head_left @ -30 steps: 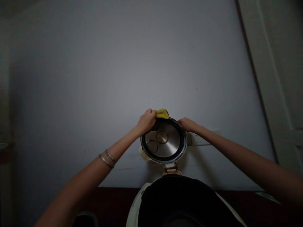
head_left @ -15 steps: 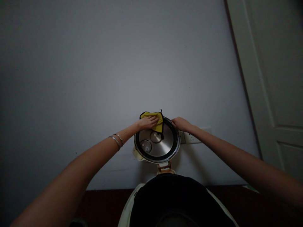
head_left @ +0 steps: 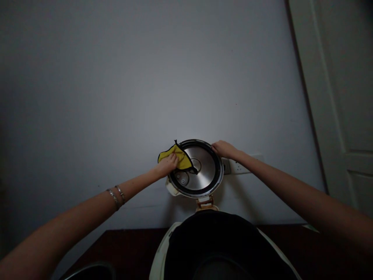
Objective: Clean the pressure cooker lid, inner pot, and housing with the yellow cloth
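Note:
My left hand [head_left: 168,164] is closed on a yellow cloth [head_left: 183,158] with black edging, pressed against the left rim of a round lid [head_left: 206,175]. The lid stands raised, its shiny metal inner face and black seal turned toward me. At the lid's upper right edge, my right hand [head_left: 223,149] grips the rim with bent fingers. A hinge [head_left: 205,203] joins the lid to the cream-coloured body [head_left: 159,258] of what looks like a rice cooker. The cooker's dark inside [head_left: 212,237] lies open below.
Behind the lid rises a pale wall [head_left: 145,77] with a socket panel [head_left: 239,167] right of it. The cooker stands on a dark red tabletop [head_left: 136,243]. A dark rounded object [head_left: 90,272] shows at the lower left. A door [head_left: 344,97] is at the right.
My left hand has moved the cloth left and down, from the lid's top to its left rim. My right hand keeps its hold. The view has shifted slightly.

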`<state>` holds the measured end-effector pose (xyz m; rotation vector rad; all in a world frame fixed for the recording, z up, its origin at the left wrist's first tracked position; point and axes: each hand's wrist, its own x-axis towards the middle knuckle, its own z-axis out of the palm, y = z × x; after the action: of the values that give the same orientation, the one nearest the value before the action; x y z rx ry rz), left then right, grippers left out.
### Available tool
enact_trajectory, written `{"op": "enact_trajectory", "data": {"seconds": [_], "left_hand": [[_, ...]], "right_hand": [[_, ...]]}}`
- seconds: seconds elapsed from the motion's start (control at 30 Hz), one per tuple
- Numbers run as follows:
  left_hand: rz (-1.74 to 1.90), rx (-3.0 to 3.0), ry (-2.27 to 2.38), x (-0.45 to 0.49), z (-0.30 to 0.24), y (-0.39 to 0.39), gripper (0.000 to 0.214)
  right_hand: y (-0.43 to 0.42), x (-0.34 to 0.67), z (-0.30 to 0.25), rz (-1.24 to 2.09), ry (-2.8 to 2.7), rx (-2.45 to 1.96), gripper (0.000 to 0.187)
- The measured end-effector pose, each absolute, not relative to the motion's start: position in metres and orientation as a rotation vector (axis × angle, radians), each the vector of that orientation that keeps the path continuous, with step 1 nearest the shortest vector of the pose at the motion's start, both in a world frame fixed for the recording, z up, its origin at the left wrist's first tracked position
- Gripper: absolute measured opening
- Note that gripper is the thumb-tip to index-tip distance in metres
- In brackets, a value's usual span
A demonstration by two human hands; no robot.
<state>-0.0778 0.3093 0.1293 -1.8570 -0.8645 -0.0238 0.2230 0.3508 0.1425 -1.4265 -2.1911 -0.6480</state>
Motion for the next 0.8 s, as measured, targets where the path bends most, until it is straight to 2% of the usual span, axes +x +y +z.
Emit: {"op": "enact_trajectory", "data": {"seconds": [0.27, 0.5, 0.8], "left_hand": [[-0.191, -2.047, -1.021, -0.088, 0.087, 0.288, 0.035], [-0.072, -2.21, -0.91, -0.088, 0.054, 0.26, 0.035], [0.028, -2.404, -0.724, -0.082, 0.086, 0.246, 0.036]], "right_hand": [[0.347, 0.222, 0.144, -0.653, -2.188, -1.423, 0.04], [0.344, 0.226, 0.141, -0.652, -2.199, -1.417, 0.038], [0.339, 0.231, 0.138, -0.677, -2.223, -1.396, 0.036]]}}
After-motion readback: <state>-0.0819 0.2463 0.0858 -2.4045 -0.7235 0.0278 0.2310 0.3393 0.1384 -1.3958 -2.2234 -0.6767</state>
